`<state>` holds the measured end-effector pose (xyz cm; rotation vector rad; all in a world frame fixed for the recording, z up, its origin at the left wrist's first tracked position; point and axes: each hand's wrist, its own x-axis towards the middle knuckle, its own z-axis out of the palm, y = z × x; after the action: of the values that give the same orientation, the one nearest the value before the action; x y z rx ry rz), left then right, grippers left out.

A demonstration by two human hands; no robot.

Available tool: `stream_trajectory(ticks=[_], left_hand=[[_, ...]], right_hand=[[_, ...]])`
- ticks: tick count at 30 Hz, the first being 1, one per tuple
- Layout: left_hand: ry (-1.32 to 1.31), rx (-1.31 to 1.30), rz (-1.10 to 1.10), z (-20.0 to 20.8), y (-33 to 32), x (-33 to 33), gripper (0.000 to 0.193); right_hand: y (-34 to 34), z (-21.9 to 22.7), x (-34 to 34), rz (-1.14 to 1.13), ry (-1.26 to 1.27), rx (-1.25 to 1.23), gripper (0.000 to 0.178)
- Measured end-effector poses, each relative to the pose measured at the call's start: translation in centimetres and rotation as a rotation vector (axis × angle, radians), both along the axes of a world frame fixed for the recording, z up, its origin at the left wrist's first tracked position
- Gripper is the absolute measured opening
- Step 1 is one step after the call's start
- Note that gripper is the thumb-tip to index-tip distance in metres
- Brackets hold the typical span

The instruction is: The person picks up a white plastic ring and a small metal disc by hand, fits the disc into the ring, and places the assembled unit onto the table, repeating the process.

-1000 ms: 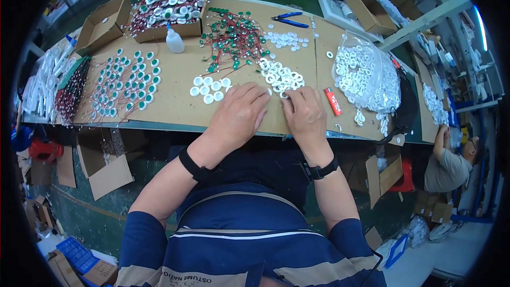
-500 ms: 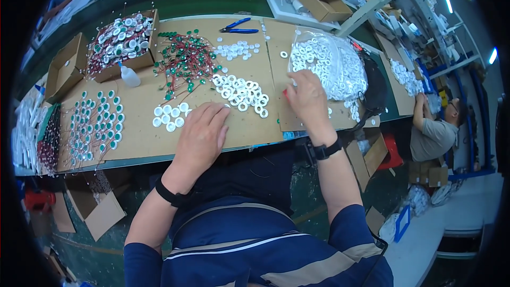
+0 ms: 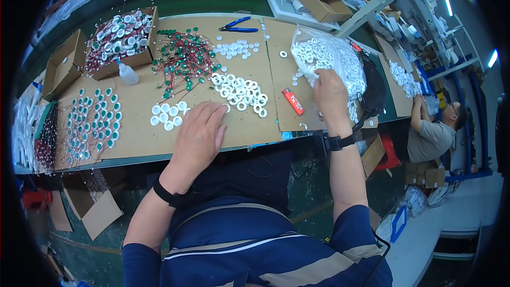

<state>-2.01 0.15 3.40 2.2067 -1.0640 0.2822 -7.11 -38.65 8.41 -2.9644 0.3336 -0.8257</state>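
Observation:
My left hand lies on the cardboard, fingers fairly straight and close together, with what is under the palm hidden. A white ring touches its fingertips. Left of it sit several round white caps; just beyond is a pile of white rings. My right hand pinches the near-left edge of a clear plastic bag full of similar white rings. A red lighter lies on the cardboard left of my right hand.
Wired green discs are heaped at the centre back, with rows of wired discs at left. A full cardboard box, a white bottle and blue nippers stand or lie farther back. Another person works at far right.
My right hand has moved right, from over the lighter to the bag's edge, and the lighter now shows fully. The bag's near-left edge is lifted. My left hand has barely moved.

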Motion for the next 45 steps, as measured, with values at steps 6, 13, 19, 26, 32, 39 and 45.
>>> stream_trajectory(ticks=[6, 13, 19, 26, 32, 39, 45], left_hand=[[-0.006, -0.018, 0.015, -0.3, 0.2, 0.1, 0.051], [-0.103, -0.120, -0.026, 2.8, -1.4, -0.5, 0.048], [-0.070, -0.111, -0.193, 5.9, -8.2, 2.6, 0.042], [-0.056, 0.219, -0.338, 6.2, -20.1, 8.0, 0.036], [-0.085, 0.297, -0.436, 4.2, -28.1, 9.4, 0.030], [-0.186, 0.259, -0.404, 0.5, -32.5, 11.3, 0.034], [-0.191, 0.555, -0.518, 3.1, -32.3, 11.7, 0.031]], right_hand=[[-2.6, 1.7, -0.6, -0.123, -0.035, 0.007, 0.020], [-4.1, 2.1, -2.0, -0.186, -0.067, 0.073, 0.022], [-4.4, 2.4, -2.4, -0.150, -0.120, 0.112, 0.022], [-5.7, 2.0, -3.4, -0.169, -0.144, 0.148, 0.024], [-6.0, 2.5, -3.4, -0.171, -0.165, 0.173, 0.024], [-6.2, 2.8, -3.5, -0.178, -0.167, 0.240, 0.024], [-6.9, 2.6, -4.0, -0.210, -0.153, 0.256, 0.024]])
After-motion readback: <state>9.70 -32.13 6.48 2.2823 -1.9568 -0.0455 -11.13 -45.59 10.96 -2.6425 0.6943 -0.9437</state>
